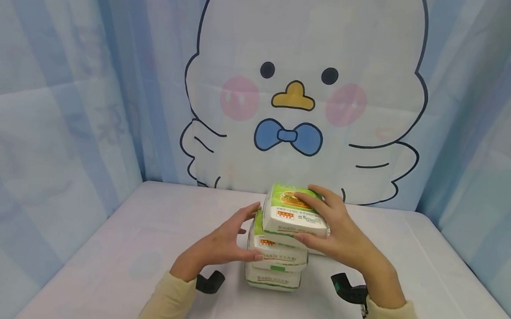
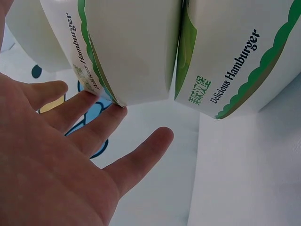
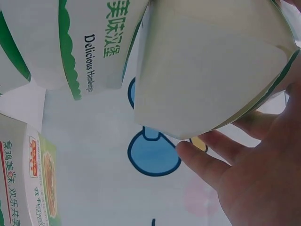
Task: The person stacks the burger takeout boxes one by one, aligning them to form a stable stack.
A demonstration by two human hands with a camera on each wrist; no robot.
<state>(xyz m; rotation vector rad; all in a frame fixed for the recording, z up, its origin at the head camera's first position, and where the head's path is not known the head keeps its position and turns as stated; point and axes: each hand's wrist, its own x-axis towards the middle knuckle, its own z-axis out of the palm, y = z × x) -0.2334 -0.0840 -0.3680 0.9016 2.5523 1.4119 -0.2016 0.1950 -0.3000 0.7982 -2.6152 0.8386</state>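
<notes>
Two hamburger boxes stand stacked, a lower box [image 1: 273,279] and a middle box [image 1: 283,256]. Over them is a top hamburger box [image 1: 295,223], white with a green, burger-printed lid, set slightly to the right and back. My right hand [image 1: 346,235] holds this top box from its right side, thumb at the front and fingers across the lid. In the right wrist view its plain white underside [image 3: 211,70] shows, fingertips at the edge. To the left, my left hand [image 1: 217,243] has its fingers spread, with fingertips at the middle box's edge [image 2: 106,89].
Behind the stack to the right, another hamburger box [image 1: 317,252] is mostly hidden; its printed side [image 3: 28,174] shows in the right wrist view. A white-covered table [image 1: 172,213] lies beneath. A curtain with a cartoon bird [image 1: 289,170] hangs behind it.
</notes>
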